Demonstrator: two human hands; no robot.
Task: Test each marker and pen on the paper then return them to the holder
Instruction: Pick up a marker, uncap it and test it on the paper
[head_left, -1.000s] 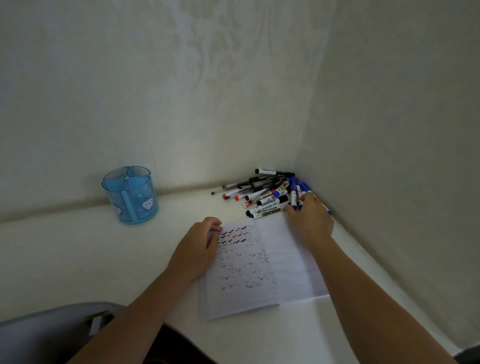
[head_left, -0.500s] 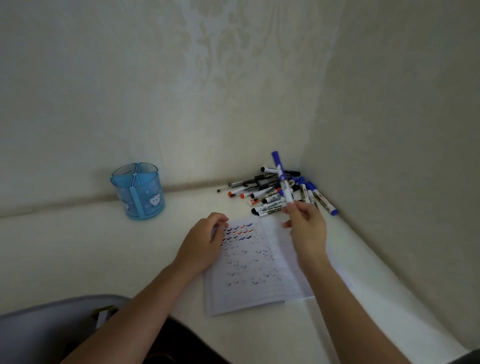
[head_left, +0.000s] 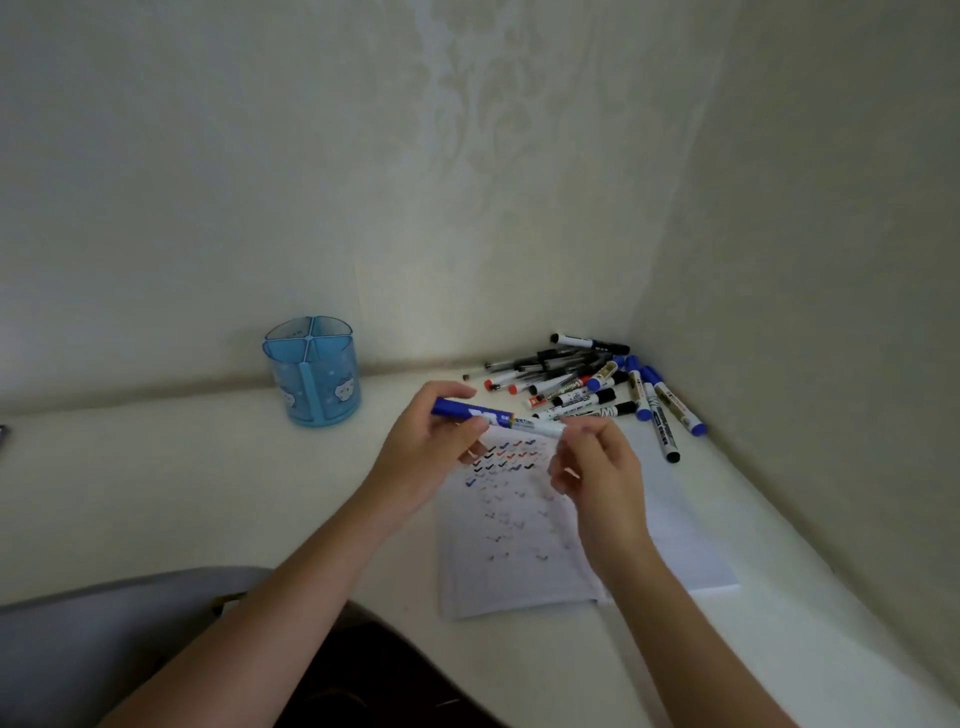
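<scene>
Desktop in white runs to the wall corner, and on it we see lined paper with rows of check marks, right of centre. Just beyond it, in the far right corner, lies the pile of markers and pens. The blue holder stands far left, well apart. Our left hand curls round the blue end of a blue-capped marker; our right hand pinches its white end, holding it nearly level above the paper's far edge.

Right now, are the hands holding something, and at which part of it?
A blue marker: the left hand grips its blue end, the right hand pinches its white end.
</scene>
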